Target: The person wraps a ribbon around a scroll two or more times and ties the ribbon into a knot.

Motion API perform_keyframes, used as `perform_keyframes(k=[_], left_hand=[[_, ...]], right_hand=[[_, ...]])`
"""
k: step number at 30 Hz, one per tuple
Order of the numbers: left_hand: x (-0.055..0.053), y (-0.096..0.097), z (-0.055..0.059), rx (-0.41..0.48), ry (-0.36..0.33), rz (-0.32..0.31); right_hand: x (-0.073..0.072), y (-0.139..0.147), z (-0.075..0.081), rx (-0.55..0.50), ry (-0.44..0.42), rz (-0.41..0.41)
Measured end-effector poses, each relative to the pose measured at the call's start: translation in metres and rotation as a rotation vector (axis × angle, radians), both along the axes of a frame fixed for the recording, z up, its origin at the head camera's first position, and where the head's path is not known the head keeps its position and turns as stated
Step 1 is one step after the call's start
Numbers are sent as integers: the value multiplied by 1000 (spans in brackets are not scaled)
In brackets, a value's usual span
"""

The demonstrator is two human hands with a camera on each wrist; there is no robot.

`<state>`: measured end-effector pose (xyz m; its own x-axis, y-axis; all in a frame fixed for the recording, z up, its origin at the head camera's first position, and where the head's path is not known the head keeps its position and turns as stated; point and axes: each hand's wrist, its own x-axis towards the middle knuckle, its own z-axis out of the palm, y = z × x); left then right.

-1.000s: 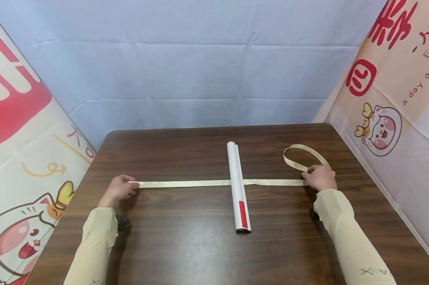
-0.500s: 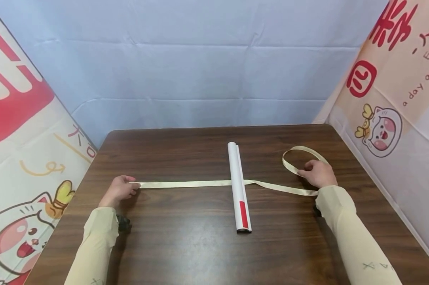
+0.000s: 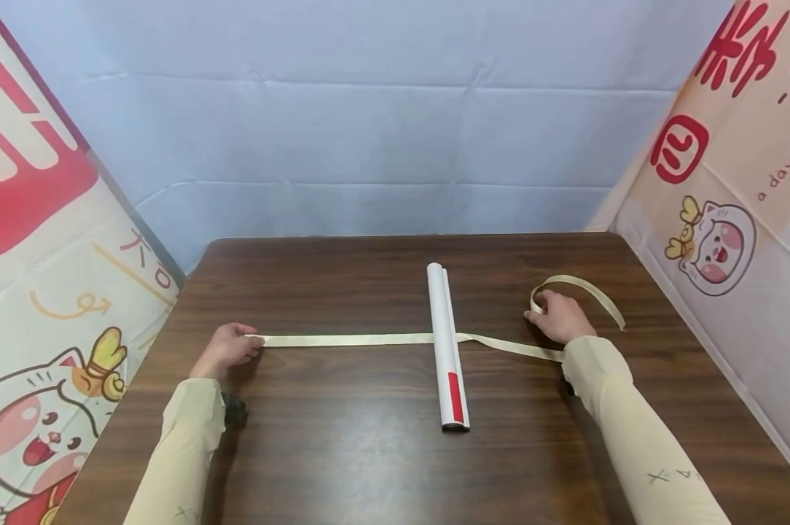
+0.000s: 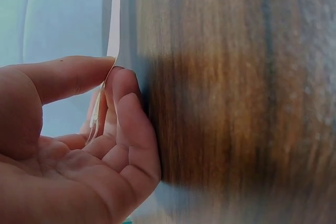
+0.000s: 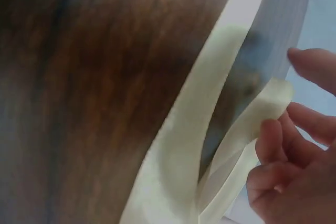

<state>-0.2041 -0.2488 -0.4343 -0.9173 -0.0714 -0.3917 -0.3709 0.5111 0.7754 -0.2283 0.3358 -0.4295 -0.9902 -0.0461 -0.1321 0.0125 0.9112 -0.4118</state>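
A long cream ribbon (image 3: 349, 340) stretches across the table, passing beneath a white roll with a red patch (image 3: 442, 343). My left hand (image 3: 231, 346) pinches its left end between thumb and index finger; in the left wrist view the ribbon rises from that pinch (image 4: 114, 24). My right hand (image 3: 559, 317) is beside the ribbon's curved tail (image 3: 592, 289). In the right wrist view, the thumb stands apart from loosely bent fingers (image 5: 270, 140), and a fold of ribbon (image 5: 273, 98) touches them. Another ribbon stretch runs under the right wrist in the head view.
The brown wooden table (image 3: 342, 437) reaches back to a pale blue cloth wall (image 3: 369, 146). Printed cartoon panels stand at the left (image 3: 34, 408) and right (image 3: 716, 233).
My right hand has let go of the straight ribbon stretch and shifted to the curved tail, then left with it. The tail's loop has opened into an arc. The left hand holds its pinch.
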Motion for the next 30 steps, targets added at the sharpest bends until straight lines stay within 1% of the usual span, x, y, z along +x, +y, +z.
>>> perform_keyframes(k=[5, 8, 11, 17, 19, 25, 27, 30], left_hand=[[-1, 2, 0, -14, 11, -12], [-1, 2, 1, -18, 10, -20], [-2, 2, 1, -28, 3, -22], [-3, 3, 4, -61, -11, -27], [-4, 4, 6, -95, -7, -39], [-4, 13, 16, -279, 28, -84], [-3, 16, 19, -310, 39, -88], [-2, 20, 22, -331, 54, -95]], right_hand=[[3, 4, 3, 36, -25, -27], [5, 8, 6, 39, -42, -41], [8, 12, 9, 38, -43, -75], [12, 17, 14, 17, 9, -134], [12, 18, 16, 11, 36, -145], [8, 17, 21, -1, 116, -195], [7, 16, 22, -3, 138, -215], [4, 12, 26, -14, 159, -243]])
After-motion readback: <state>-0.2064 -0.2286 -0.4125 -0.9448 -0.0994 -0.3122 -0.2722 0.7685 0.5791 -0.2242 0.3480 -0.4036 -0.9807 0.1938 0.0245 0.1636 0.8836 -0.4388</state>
